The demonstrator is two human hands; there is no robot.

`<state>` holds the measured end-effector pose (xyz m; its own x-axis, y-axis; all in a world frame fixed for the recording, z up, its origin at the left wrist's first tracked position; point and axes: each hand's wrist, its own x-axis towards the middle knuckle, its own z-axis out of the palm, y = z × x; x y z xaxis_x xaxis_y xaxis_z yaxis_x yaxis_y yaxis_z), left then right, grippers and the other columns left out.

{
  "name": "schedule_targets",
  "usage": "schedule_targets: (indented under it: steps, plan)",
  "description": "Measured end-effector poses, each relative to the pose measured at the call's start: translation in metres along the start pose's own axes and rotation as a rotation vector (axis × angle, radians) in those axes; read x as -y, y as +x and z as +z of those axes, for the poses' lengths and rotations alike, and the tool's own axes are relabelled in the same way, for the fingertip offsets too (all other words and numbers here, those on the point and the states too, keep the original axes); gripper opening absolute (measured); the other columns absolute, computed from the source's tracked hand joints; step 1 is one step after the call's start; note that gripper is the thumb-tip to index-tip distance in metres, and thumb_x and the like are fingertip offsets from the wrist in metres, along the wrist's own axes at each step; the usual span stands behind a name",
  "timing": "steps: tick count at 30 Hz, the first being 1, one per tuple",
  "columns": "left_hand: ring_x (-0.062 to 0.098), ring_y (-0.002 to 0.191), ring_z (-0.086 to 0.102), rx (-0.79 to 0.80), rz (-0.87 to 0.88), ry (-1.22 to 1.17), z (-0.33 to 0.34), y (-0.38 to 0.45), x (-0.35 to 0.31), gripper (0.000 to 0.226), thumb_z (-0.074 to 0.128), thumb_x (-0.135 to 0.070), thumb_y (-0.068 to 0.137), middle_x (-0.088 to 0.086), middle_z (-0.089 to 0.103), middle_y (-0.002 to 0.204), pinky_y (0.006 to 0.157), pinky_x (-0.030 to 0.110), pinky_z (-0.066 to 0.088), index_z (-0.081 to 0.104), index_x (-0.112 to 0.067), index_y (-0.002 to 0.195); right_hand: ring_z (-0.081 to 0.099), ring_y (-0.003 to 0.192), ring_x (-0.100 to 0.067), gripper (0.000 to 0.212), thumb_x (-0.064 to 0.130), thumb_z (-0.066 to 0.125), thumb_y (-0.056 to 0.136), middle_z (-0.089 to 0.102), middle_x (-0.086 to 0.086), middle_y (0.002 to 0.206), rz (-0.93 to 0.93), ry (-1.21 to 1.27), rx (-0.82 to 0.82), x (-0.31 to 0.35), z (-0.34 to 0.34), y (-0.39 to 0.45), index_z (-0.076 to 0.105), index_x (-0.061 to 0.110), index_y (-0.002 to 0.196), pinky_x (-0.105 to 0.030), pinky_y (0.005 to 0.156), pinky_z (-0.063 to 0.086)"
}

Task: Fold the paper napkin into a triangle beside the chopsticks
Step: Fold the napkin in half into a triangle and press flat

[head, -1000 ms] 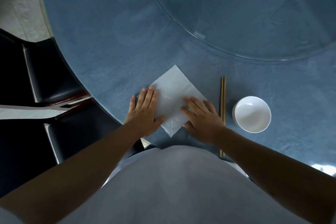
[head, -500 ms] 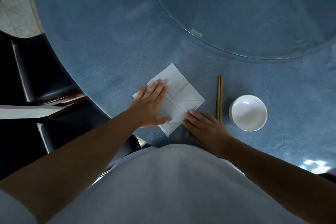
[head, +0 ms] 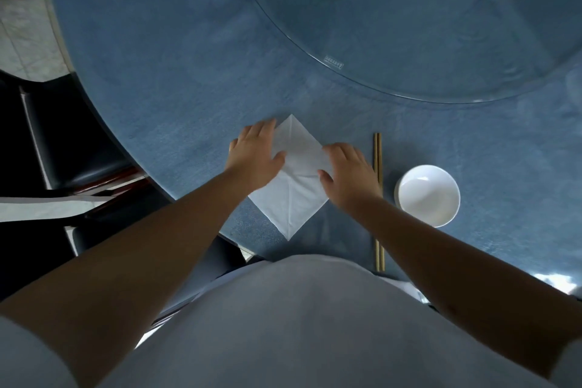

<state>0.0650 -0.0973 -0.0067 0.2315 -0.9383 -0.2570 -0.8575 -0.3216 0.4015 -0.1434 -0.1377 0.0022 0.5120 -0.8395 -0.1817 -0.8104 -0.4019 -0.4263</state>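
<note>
Napkin (head: 296, 186) lies as an unfolded diamond on the tabletop (head: 176, 79), at nine o'clock of the chopsticks (head: 378, 167), both hands (head: 256, 156) (head: 348, 172) flat, fingers spread, gripping nothing; uneven pressure could skew the crease.

My left hand (head: 256, 156): flat, palm down, fingers spread, thumb angled inward. My right hand (head: 348, 173): flat, palm down, fingers extended forward. Both forearms bare, reaching forward, converging.
</note>
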Motion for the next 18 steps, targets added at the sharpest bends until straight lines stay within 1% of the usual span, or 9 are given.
schedule_targets:
  steps: [2,5,8,10,12,14,16,17,18]
  plan:
    - [0.032,0.123,0.045,0.006,-0.072,-0.081,-0.005,0.011,-0.006,0.062,0.06,-0.036,0.086,0.007,0.05,0.135,0.097,0.05,0.04,0.036,-0.017,0.14,0.05,0.114,-0.031,0.044,0.028,0.063,0.083,0.056,-0.008,0.124,0.095,0.035,0.035,0.004,0.002,0.018,0.05,0.016,0.123,-0.044,0.093,0.044]
    - [0.028,0.109,0.054,0.061,-0.164,-0.204,-0.009,0.021,-0.011,0.054,0.063,-0.036,0.085,0.004,0.058,0.119,0.094,0.05,0.044,0.043,-0.018,0.133,0.047,0.116,-0.029,0.043,0.03,0.062,0.083,0.056,-0.005,0.125,0.201,0.076,0.076,0.01,0.006,0.037,0.05,0.018,0.123,-0.041,0.091,0.042]
    - [0.025,0.107,0.056,0.103,-0.25,-0.161,-0.009,0.027,-0.014,0.051,0.063,-0.042,0.083,0.0,0.062,0.112,0.095,0.045,0.042,0.049,-0.022,0.128,0.047,0.115,-0.028,0.041,0.029,0.06,0.083,0.055,-0.005,0.124,0.258,0.115,0.111,0.013,0.007,0.05,0.05,0.019,0.121,-0.041,0.09,0.041]
    - [0.023,0.1,0.057,0.106,-0.246,-0.142,-0.008,0.028,-0.014,0.034,0.064,-0.042,0.082,-0.003,0.063,0.102,0.09,0.04,0.041,0.056,-0.026,0.111,0.047,0.113,-0.028,0.039,0.027,0.059,0.082,0.056,-0.006,0.122,0.285,0.139,0.12,0.014,0.007,0.053,0.05,0.02,0.119,-0.041,0.09,0.042]
    - [0.024,0.092,0.058,0.115,-0.241,-0.151,-0.009,0.03,-0.014,0.017,0.063,-0.037,0.082,-0.002,0.061,0.089,0.084,0.039,0.044,0.059,-0.025,0.093,0.047,0.111,-0.028,0.034,0.026,0.058,0.082,0.056,-0.006,0.119,0.294,0.138,0.119,0.015,0.007,0.055,0.052,0.02,0.115,-0.041,0.089,0.043]
    - [0.027,0.085,0.059,0.12,-0.24,-0.194,-0.011,0.031,-0.012,0.012,0.063,-0.032,0.082,0.001,0.061,0.084,0.081,0.04,0.05,0.06,-0.021,0.086,0.047,0.108,-0.028,0.027,0.025,0.058,0.081,0.056,-0.006,0.116,0.293,0.133,0.122,0.016,0.008,0.056,0.054,0.02,0.108,-0.039,0.084,0.042]
    - [0.026,0.081,0.058,0.114,-0.234,-0.236,-0.012,0.031,-0.012,0.011,0.063,-0.031,0.083,0.002,0.059,0.083,0.075,0.038,0.051,0.057,-0.022,0.081,0.047,0.107,-0.027,0.02,0.025,0.058,0.08,0.054,-0.005,0.114,0.301,0.146,0.12,0.016,0.008,0.058,0.054,0.022,0.099,-0.037,0.081,0.042]
    - [0.024,0.078,0.056,0.112,-0.227,-0.26,-0.013,0.03,-0.011,0.012,0.063,-0.031,0.083,0.001,0.057,0.081,0.07,0.035,0.049,0.055,-0.023,0.079,0.046,0.108,-0.027,0.022,0.026,0.059,0.078,0.053,-0.004,0.115,0.306,0.162,0.122,0.016,0.007,0.059,0.054,0.022,0.099,-0.038,0.083,0.042]
    - [0.021,0.074,0.054,0.107,-0.215,-0.291,-0.013,0.03,-0.011,0.013,0.063,-0.03,0.083,-0.001,0.056,0.078,0.064,0.031,0.045,0.054,-0.023,0.077,0.044,0.111,-0.027,0.027,0.028,0.062,0.077,0.051,-0.004,0.118,0.301,0.179,0.132,0.017,0.006,0.061,0.054,0.023,0.102,-0.04,0.086,0.043]
